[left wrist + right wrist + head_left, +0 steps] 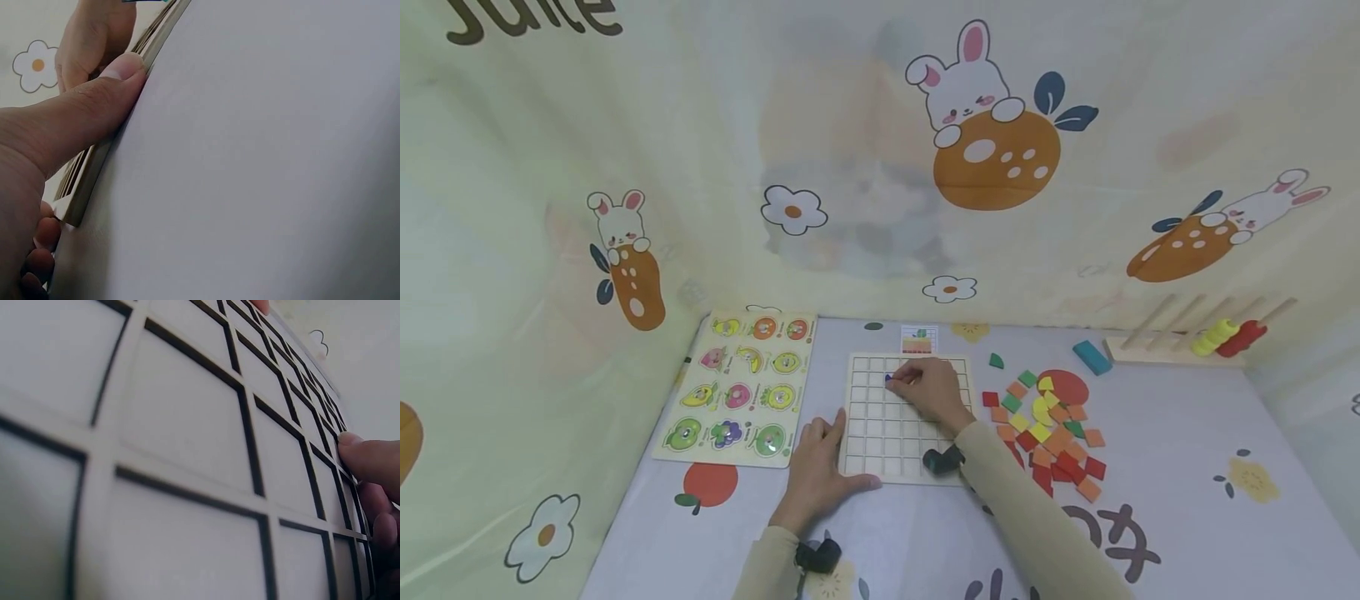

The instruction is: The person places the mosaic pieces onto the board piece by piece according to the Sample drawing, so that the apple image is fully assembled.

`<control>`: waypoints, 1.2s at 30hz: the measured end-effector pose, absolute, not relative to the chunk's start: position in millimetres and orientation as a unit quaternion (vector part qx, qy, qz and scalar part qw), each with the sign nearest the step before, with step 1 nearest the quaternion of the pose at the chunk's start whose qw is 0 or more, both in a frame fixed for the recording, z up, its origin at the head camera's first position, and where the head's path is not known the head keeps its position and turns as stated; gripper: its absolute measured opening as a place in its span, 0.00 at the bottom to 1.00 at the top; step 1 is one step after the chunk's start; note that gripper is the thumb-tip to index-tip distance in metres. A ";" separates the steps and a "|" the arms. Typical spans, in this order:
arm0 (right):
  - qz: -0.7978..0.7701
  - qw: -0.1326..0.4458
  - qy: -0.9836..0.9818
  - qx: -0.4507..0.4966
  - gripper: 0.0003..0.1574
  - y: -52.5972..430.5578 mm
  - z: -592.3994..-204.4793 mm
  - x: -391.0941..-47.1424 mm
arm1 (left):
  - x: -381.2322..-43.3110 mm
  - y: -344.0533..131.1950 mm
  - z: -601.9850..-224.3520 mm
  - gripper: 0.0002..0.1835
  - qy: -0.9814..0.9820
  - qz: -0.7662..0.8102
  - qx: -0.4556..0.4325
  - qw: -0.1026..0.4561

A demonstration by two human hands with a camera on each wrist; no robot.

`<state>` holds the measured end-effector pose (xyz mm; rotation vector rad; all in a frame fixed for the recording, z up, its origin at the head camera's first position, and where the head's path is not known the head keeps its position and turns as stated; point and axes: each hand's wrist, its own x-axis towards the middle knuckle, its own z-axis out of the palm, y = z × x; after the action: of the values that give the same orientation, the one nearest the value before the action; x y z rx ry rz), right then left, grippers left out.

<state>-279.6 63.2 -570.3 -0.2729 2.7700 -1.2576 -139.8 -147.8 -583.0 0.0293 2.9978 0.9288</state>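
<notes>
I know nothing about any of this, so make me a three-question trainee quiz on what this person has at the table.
1. Multiple choice: seen from the person's side, where do the loose tiles lie relative to the grid board?
A) To its left
B) To its right
C) On top of it

2. True or false: the left grip touches the grid board.

3. Fill in: the right grip pinches a small piece coloured ____.

Key: 1. B, to its right. 2. True; the thumb rests at the board's edge. 3. Blue.
</notes>
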 end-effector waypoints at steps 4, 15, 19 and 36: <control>-0.419 0.052 0.901 -0.102 0.10 67.5 -571.1 -282.4 | -140.8 -147.7 -583.6 0.70 0.955 0.296 0.011 -0.001; -0.455 -0.002 0.889 -0.049 0.13 119.2 -556.8 -294.2 | -140.7 -145.4 -587.2 0.71 0.954 0.300 0.011 0.001; -0.413 0.008 0.911 0.002 0.20 154.5 -548.3 -304.2 | -141.1 -146.3 -585.6 0.71 0.954 0.301 0.009 0.003; -0.324 0.112 0.939 0.039 0.28 209.4 -551.4 -310.3 | -139.5 -149.6 -584.6 0.71 0.953 0.302 0.009 0.000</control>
<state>-310.3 209.4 -551.4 0.1132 2.7551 -0.9518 -139.5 -149.6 -584.6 0.0273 2.9938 0.9499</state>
